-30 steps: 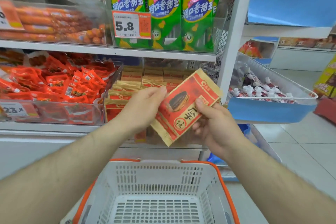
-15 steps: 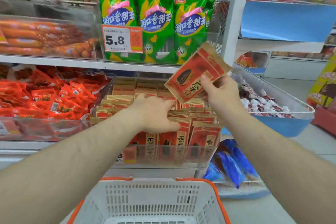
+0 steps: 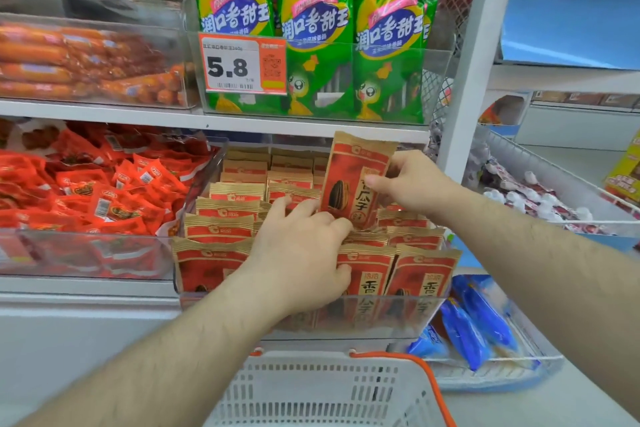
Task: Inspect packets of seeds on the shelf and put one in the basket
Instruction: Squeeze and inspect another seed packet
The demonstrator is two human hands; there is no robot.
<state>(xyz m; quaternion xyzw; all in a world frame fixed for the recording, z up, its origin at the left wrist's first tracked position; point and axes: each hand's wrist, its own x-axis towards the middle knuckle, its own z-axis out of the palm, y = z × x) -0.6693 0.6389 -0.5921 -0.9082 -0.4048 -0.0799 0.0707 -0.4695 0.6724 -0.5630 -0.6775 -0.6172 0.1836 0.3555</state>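
Pinching one seed packet (image 3: pixel 349 180), right hand (image 3: pixel 412 180) hovers; left hand (image 3: pixel 304 253) parts binned packets (image 3: pixel 221 229).

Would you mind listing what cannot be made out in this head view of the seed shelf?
- Basket: its floor is cut off by the bottom edge, so its contents are unknown.
- Left hand: fingertips buried among the shelved packets; grip unclear.
- Raised seed packet in the right hand: small print unreadable, back unseen.
- Price tag: small text blurred.
- Sausages: labels blurred behind clear plastic.
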